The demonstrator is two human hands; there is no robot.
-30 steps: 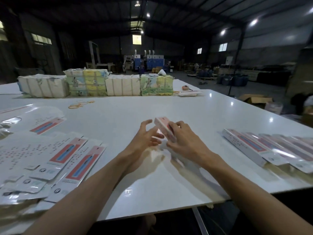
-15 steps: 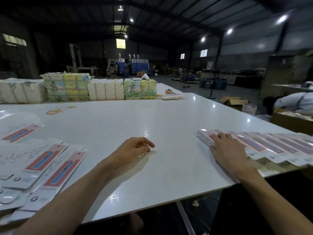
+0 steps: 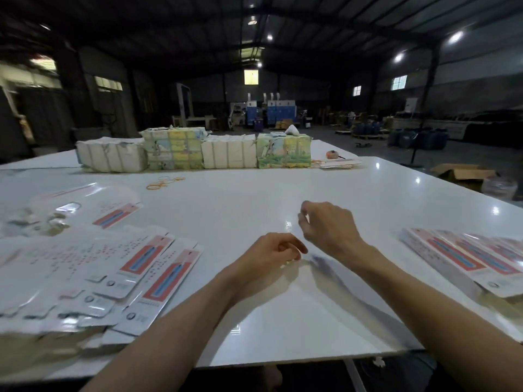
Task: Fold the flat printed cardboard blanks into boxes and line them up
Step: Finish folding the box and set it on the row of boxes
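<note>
Both empty, your left hand (image 3: 270, 254) and right hand (image 3: 329, 226) hang loose between blanks (image 3: 135, 267) to grab and boxes (image 3: 464, 256) lined up.

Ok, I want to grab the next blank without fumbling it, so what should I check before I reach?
1. Left hand free: ok, fingers loosely curled, holding nothing.
2. Right hand free: ok, holding nothing.
3. Blanks at hand: ok, a fanned pile lies flat to the left, probably within the left hand's reach.
4. Top blank loose from the others: cannot tell, the sheets overlap.
5. Boxes lined up: ok, they lie side by side in a row on the right.
6. Folding spot on the table: ok, bare white surface lies under both hands.
</note>
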